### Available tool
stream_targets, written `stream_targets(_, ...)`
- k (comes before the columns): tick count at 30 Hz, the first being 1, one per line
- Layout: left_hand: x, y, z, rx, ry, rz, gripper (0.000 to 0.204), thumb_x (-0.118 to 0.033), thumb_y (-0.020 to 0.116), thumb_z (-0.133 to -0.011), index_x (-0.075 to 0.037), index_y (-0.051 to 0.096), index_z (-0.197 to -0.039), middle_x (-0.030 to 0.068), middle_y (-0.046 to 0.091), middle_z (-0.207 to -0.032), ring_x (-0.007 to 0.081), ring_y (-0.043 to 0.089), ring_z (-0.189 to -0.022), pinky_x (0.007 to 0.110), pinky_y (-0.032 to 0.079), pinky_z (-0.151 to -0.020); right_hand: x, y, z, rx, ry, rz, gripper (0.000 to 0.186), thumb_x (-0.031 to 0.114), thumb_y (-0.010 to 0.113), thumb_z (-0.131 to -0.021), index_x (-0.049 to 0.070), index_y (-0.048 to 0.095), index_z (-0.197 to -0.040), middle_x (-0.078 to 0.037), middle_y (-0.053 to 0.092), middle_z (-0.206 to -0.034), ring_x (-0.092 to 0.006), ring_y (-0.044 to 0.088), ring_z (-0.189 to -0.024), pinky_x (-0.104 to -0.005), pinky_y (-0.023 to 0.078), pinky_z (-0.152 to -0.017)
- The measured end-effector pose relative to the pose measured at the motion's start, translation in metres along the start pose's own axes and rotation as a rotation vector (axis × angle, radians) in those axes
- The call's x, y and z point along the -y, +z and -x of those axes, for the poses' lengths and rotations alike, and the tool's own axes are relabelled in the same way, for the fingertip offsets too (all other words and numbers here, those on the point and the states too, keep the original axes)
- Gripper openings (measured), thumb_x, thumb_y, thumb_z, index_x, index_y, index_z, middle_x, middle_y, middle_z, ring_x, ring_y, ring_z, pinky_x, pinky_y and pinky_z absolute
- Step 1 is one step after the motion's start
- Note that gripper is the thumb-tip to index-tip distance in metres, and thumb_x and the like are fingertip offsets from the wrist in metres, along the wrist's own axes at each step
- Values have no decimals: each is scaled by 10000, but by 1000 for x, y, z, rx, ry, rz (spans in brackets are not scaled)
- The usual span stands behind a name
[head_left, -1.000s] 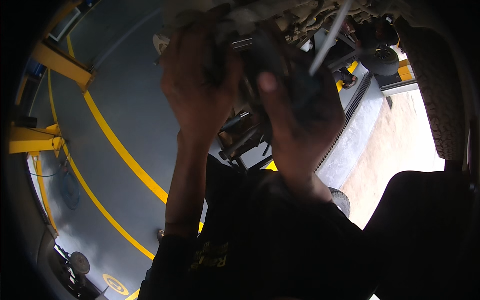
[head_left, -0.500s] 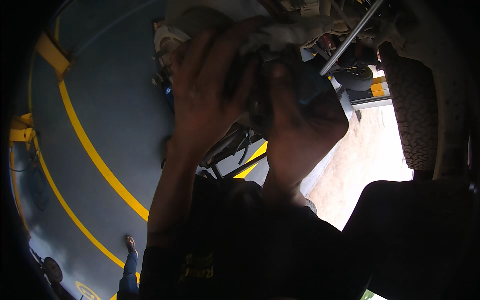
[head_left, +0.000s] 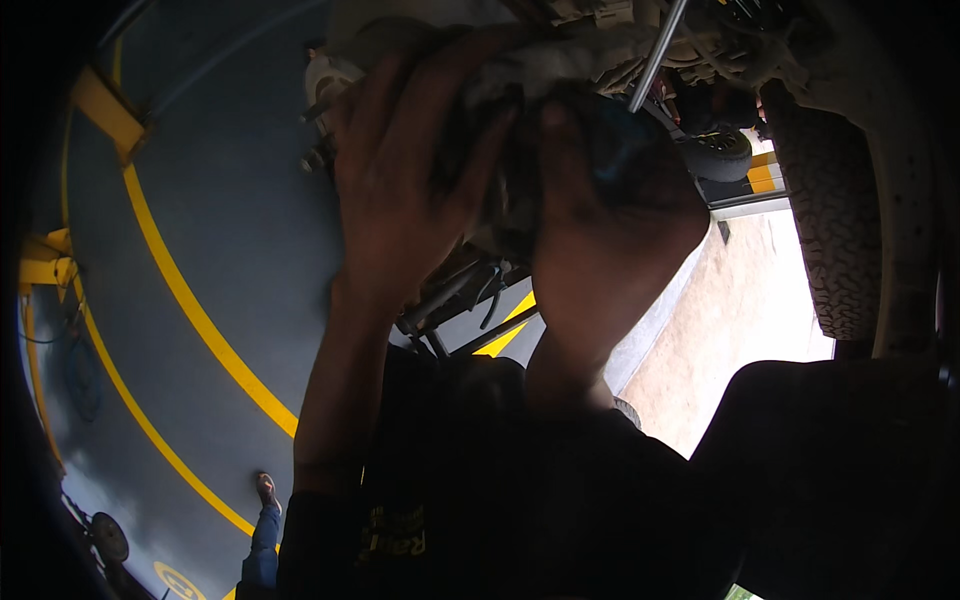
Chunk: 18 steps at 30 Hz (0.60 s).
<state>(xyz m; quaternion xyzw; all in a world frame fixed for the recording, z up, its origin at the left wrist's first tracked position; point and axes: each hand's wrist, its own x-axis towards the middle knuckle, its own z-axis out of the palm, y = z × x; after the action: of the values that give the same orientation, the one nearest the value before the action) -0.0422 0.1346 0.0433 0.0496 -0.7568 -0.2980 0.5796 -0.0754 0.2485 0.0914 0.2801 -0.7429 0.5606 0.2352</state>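
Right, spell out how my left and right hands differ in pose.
The left hand shows its back, with fingers reaching up; the right hand shows mostly its upright thumb, other fingers lost in shadow. In the picture, the right hand is nearer the metal rod, the left hand farther. Both are bare and raised to the dark underside parts.

Two grips (head_left: pixel 400 205) (head_left: pixel 615 235), one silver rod (head_left: pixel 660 55) and one foot (head_left: pixel 266 488) are visible.

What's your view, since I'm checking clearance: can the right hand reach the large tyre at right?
Probably yes: no obstruction shows between the right hand and the large tyre, though depth is hard to judge.
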Motion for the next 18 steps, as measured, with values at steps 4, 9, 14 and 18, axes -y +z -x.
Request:
stream_targets(4,7,0,-2,27,42,-4,452,-55,800,-829,-131,705,-1265,104,707,-1213,318,673,-1134,422,506,-973,11,-3,1,20,54,101,142,52,790,-885,-27,777,-1002,-92,780,-878,-132,716,-772,-270,546,-716)
stream_targets(9,1,0,-5,34,11,-8,451,-89,796,-818,-157,696,-1253,87,706,-1169,305,665,-1084,425,472,-936,2,-1,4,-15,44,54,178,92,796,-890,-20,773,-1026,-96,776,-886,-142,712,-766,-281,539,-724)
stream_targets(14,4,8,-3,-8,4,0,411,-149,778,-820,-165,675,-1217,59,690,-1095,287,641,-1035,455,415,-875,1,1,6,-63,-46,99,236,130,814,-892,-25,763,-1062,-87,776,-898,-138,712,-778,-281,538,-736)
stream_targets(18,-1,0,-2,32,-60,-56,458,-79,817,-791,-174,701,-1224,81,719,-1132,316,676,-1072,422,489,-958,7,6,18,-85,-30,61,260,126,823,-888,-35,759,-1083,-89,783,-937,-130,715,-802,-277,544,-739)
